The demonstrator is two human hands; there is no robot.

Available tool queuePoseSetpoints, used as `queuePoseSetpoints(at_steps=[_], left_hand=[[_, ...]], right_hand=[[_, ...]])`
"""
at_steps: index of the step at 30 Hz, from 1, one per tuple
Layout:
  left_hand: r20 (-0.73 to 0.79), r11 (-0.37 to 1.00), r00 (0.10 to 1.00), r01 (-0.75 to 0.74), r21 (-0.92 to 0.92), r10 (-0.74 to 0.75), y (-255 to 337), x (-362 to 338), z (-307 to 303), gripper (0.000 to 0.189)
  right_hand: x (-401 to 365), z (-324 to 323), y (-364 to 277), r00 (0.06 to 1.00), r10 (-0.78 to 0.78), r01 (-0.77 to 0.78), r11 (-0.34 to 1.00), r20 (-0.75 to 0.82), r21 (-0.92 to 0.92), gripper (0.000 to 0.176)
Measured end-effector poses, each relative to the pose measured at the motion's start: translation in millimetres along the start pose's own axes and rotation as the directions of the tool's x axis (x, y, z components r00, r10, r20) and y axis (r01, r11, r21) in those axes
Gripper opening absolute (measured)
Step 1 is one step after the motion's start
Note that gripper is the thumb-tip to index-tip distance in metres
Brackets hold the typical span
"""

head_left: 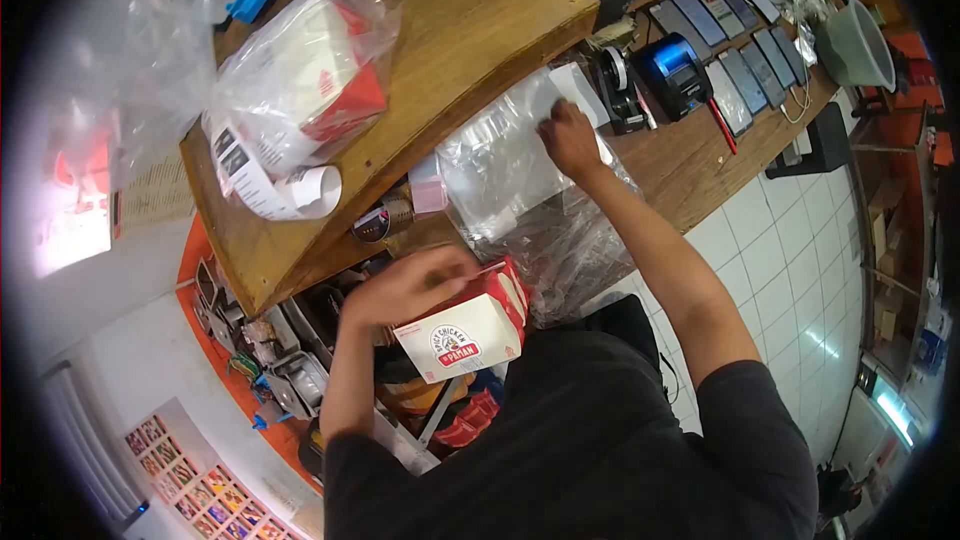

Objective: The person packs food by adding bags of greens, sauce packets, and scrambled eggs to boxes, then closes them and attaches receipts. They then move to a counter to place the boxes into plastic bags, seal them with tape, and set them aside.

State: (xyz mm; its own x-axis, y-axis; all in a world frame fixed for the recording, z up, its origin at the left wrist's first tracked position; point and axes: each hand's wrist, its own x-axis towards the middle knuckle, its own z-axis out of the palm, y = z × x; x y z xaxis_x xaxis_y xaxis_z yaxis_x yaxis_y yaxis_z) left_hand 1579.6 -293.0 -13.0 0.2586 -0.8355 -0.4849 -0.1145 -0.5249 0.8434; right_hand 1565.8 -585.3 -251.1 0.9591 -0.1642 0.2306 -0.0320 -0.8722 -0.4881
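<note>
Nearby, printer point(674, 72), phones point(742, 80), right hand point(572, 142) over plastic point(490, 165), left hand point(408, 285) blurred at carton point(458, 335), either grip unclear

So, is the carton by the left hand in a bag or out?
Out. The carton shows its printed front bare, with clear plastic beyond it.

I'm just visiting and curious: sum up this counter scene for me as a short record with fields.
Left hand: blurred, at the white-and-red printed cardboard box; grip unclear
Box print: "Spicy Chicken"
Right hand: over the flat clear plastic bags; whether it pinches one is unclear
Raised wooden counter: holds another white-and-red box, inside clear plastic
Lower wooden desk: black printer, rows of phones
Floor: white tiles
</note>
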Motion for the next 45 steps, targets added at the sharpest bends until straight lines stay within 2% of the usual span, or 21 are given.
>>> queuePoseSetpoints(at_steps=[1,3,5,6,8,9,11,12,14,15,18,21,25,28,31,33,34,36,39,43,45], left_hand=[[0.068,1.0,0.998,0.002,0.031,-0.004,-1,31,7,0.019],[0.103,0.963,0.981,-0.184,0.195,0.166,-27,103,20,0.024],[0.105,0.861,0.951,-0.309,0.403,0.292,-91,174,44,0.03],[0.105,0.862,0.952,-0.306,0.404,0.289,-110,190,57,0.03],[0.018,0.599,0.922,-0.266,0.755,0.387,-136,216,69,0.027],[0.027,0.597,0.922,-0.272,0.754,0.386,-147,223,69,0.027],[-0.141,0.492,0.855,-0.146,0.858,0.5,-164,228,66,0.024],[-0.125,0.496,0.863,-0.157,0.854,0.489,-167,228,64,0.024],[-0.133,0.72,0.932,-0.166,0.674,0.339,-170,234,50,0.02],[-0.118,0.714,0.908,-0.23,0.661,0.401,-165,232,43,0.018],[-0.166,0.75,0.923,-0.168,0.64,0.348,-160,235,42,0.016],[-0.158,0.771,0.913,-0.214,0.6,0.376,-143,233,39,0.011],[-0.102,0.767,0.913,-0.265,0.585,0.394,-150,238,39,0.011],[-0.165,0.77,0.898,-0.243,0.59,0.409,-152,240,39,0.009],[-0.299,0.818,0.89,-0.127,0.561,0.343,-160,241,41,0.009],[-0.352,0.812,0.856,-0.125,0.57,0.379,-165,245,39,0.012],[-0.353,0.812,0.855,-0.127,0.569,0.38,-165,246,38,0.012],[-0.345,0.945,0.914,-0.101,0.312,0.212,-160,245,37,0.015],[-0.3,0.965,0.943,-0.066,0.254,0.144,-149,241,29,0.01],[-0.319,0.946,0.923,-0.118,0.301,0.216,-149,240,24,0.01],[-0.398,0.906,0.856,-0.17,0.387,0.331,-145,237,24,0.012]], right_hand=[[15,-7,-7,1.0,0.006,-0.006,1.0,-0.009,-0.002,0.017],[33,-12,-12,1.0,0.018,-0.018,1.0,-0.013,-0.001,0.018],[40,-11,-13,0.966,0.074,-0.053,0.995,0.246,-0.088,0.018],[38,-9,-12,0.966,0.073,-0.054,0.995,0.247,-0.085,0.018],[29,-7,-8,0.982,0.079,-0.064,0.994,0.171,-0.093,0.021],[24,-8,-6,0.982,0.088,-0.073,0.993,0.169,-0.093,0.021],[6,-14,-6,0.976,0.18,-0.185,0.983,0.126,0.022,0.016],[-5,-20,-10,0.971,0.199,-0.205,0.978,0.133,0.028,0.016],[-26,-36,-15,0.928,0.372,-0.339,0.845,0.002,0.414,0.009],[-41,-40,-18,0.907,0.417,-0.398,0.815,0.049,0.421,0.007],[-96,-18,-12,0.935,0.316,-0.355,0.859,0.163,0.369,0.01],[-121,-8,-19,0.926,0.277,-0.351,0.881,0.258,0.316,0.013],[-129,-8,-27,0.938,0.233,-0.301,0.914,0.255,0.273,0.019],[-126,-9,-31,0.935,0.196,-0.27,0.934,0.297,0.233,0.024],[-123,7,-33,0.948,0.133,-0.204,0.951,0.287,0.234,0.032],[-121,19,-33,0.984,-0.015,-0.001,0.996,0.179,0.087,0.036],[-120,21,-34,0.984,-0.015,-0.001,0.996,0.179,0.086,0.036],[-118,18,-38,0.977,0.032,-0.059,0.991,0.211,0.124,0.037],[-111,8,-44,0.944,0.121,-0.198,0.952,0.307,0.234,0.04],[-113,23,-41,0.98,0.081,-0.111,0.98,0.179,0.165,0.046],[-110,25,-43,0.959,0.074,-0.081,0.997,0.275,0.014,0.05]])
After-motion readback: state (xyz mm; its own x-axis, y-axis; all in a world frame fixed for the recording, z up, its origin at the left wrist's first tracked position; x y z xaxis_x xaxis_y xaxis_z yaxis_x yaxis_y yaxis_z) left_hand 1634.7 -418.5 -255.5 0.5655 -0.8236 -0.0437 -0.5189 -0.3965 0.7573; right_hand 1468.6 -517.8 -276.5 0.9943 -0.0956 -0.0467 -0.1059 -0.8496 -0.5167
